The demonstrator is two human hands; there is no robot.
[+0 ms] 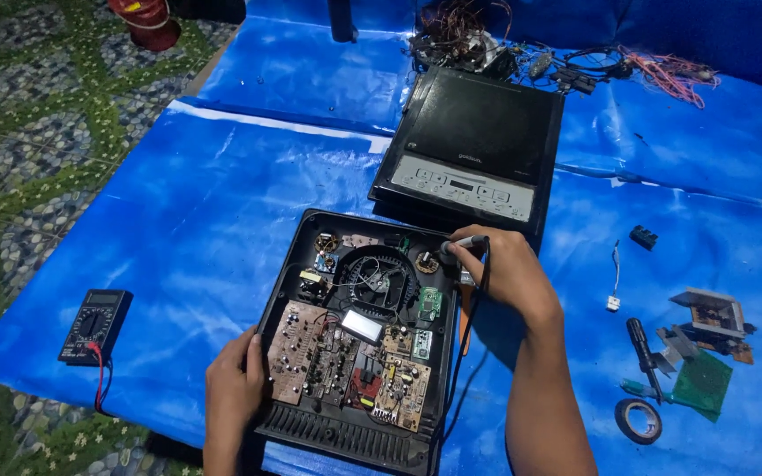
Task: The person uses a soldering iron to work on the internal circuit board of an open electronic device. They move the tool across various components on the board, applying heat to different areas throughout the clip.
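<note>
An opened black appliance base (pixel 286 275) lies on a blue tarp, showing circuit boards (pixel 350 361), a round black fan (pixel 383 280) and wiring. My left hand (pixel 233 383) grips its near left edge. My right hand (pixel 503 269) holds a black probe (pixel 466 242) with a trailing lead, its tip at a round part near the base's top right corner. The appliance's black glass top panel (pixel 478 141) with a grey control strip lies just beyond.
A black multimeter (pixel 94 326) with a red lead sits at left on the blue tarp (pixel 222 203). At right lie a screwdriver (pixel 641 345), a tape roll (pixel 638 420), a green board (pixel 701 381) and small parts. Tangled wires (pixel 575 66) are at the back.
</note>
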